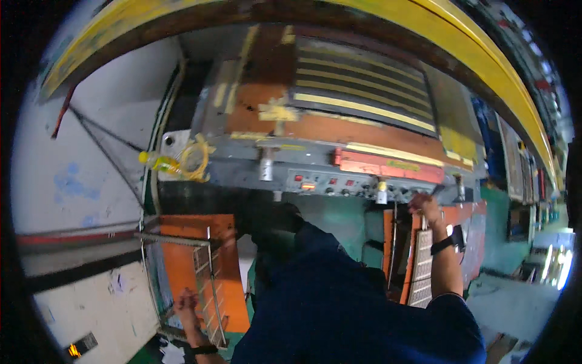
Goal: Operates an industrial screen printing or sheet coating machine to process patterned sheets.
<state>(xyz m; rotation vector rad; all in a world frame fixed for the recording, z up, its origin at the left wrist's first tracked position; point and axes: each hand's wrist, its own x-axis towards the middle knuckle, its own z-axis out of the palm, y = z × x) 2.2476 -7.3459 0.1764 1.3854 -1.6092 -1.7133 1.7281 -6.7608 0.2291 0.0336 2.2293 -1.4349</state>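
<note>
Rack (214,285) showed against the orange board (234,291) at left, a grid (422,258) at right. Beyond: panel (332,185), red bar (388,167) behind it, bottle (163,163) and tape (185,158) to the left. Left hand (186,303) was beside rack: fingers partly curled, grip unclear. Right hand (425,207) was by panel's right end: fingers bent, blurred; contact could not be told.

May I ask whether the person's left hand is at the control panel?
No, the left hand is near the wire rack, well away from the control panel.

Control panel (320,184): grey, knobbed, ahead | metal rack (210,284): barred, at left
</note>
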